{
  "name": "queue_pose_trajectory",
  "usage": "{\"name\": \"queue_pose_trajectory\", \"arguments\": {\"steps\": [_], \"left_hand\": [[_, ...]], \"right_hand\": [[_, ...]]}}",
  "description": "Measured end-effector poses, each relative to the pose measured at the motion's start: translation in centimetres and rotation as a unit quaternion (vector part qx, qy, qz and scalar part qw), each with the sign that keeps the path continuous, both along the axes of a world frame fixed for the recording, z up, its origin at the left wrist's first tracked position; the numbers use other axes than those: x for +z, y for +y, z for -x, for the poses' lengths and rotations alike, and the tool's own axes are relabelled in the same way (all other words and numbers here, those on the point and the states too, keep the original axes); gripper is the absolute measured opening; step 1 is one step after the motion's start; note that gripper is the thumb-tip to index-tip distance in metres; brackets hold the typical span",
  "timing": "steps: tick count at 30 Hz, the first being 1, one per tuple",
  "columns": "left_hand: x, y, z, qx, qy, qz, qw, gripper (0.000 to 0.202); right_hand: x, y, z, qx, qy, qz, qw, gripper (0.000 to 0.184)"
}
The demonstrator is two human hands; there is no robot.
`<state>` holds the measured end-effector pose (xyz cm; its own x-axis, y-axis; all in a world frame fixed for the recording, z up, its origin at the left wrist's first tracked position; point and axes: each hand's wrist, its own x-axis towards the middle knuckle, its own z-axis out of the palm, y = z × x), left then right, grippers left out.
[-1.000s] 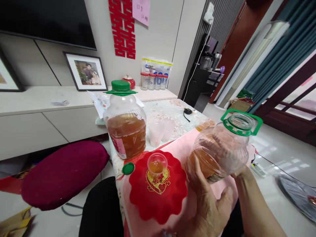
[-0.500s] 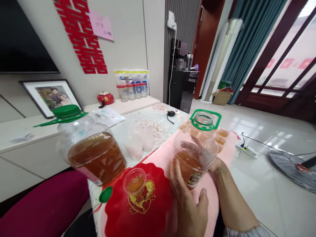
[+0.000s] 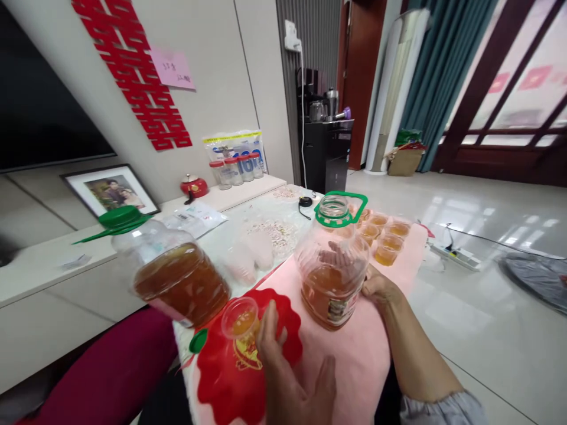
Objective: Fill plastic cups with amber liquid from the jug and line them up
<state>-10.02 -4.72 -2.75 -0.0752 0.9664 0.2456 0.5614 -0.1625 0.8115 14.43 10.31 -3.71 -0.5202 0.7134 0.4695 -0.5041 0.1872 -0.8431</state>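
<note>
A clear plastic jug (image 3: 325,289) with a green handle ring and an uncapped mouth stands on the pink cloth, part full of amber liquid. My right hand (image 3: 376,286) is around its far right side, its fingers visible through the plastic. Over the red scalloped plate (image 3: 230,389), my left hand (image 3: 295,378) is open, fingers apart, beside a small clear plastic cup (image 3: 241,319) holding some amber liquid. A green cap (image 3: 198,341) lies by the plate's left edge.
A second, green-capped jug (image 3: 177,283) stands tilted in view at left. Several filled cups (image 3: 387,248) sit on the pink cloth (image 3: 372,348) behind the right hand. Clear stacked cups (image 3: 243,260) lie mid-table, with a tape measure (image 3: 305,202) farther back.
My left hand has come off the jug and moved left toward the small cup. The jug appears farther left, showing more filled cups behind it; my right hand stays on it.
</note>
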Motion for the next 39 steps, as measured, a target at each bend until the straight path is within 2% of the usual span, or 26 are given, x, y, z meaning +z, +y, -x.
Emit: {"name": "queue_pose_trajectory", "arguments": {"steps": [2,5,8,11,14,17,19,24,27,29,33,39], "left_hand": [[2.5,-0.1,1.9,0.062,-0.033,-0.001,0.998,0.081],[4.9,1.2,6.0,0.073,0.065,-0.022,0.995,0.072],[5.8,3.2,10.3,-0.003,0.190,-0.020,0.981,0.069],[6.5,5.1,12.2,-0.041,0.251,0.053,0.966,0.073],[7.3,6.5,12.0,-0.060,0.272,0.119,0.953,0.081],[7.4,7.5,11.7,-0.075,0.285,0.145,0.945,0.082],[6.6,8.0,12.2,-0.075,0.292,0.133,0.944,0.079],[3.5,9.7,14.6,-0.063,0.310,0.077,0.946,0.078],[3.0,10.5,15.3,-0.050,0.324,0.056,0.943,0.074],[3.6,10.8,15.4,-0.057,0.319,0.056,0.944,0.072],[5.8,11.7,14.4,-0.067,0.302,0.077,0.948,0.075],[9.6,15.1,10.3,-0.041,0.297,0.076,0.951,0.088]], "right_hand": [[0.0,-0.1,0.0,0.009,0.011,0.012,1.000,0.067],[0.1,-0.3,0.0,0.010,0.019,0.031,0.999,0.063],[0.2,-0.5,-0.1,-0.002,0.025,0.044,0.999,0.064],[0.3,-0.5,0.0,-0.007,0.024,0.050,0.998,0.069],[0.3,-0.4,0.1,-0.013,0.021,0.050,0.998,0.066],[0.1,-0.2,0.2,-0.015,0.023,0.041,0.999,0.061],[-0.2,0.0,0.3,-0.010,0.023,0.032,0.999,0.062],[-0.7,0.5,0.3,0.007,0.027,0.010,1.000,0.069],[-0.7,0.7,0.3,0.016,0.026,0.001,1.000,0.069],[-0.6,0.7,0.3,0.014,0.026,-0.003,1.000,0.069],[-0.4,0.8,0.3,0.009,0.019,-0.002,1.000,0.068],[-0.3,1.0,0.2,0.014,0.011,0.018,1.000,0.074]]}}
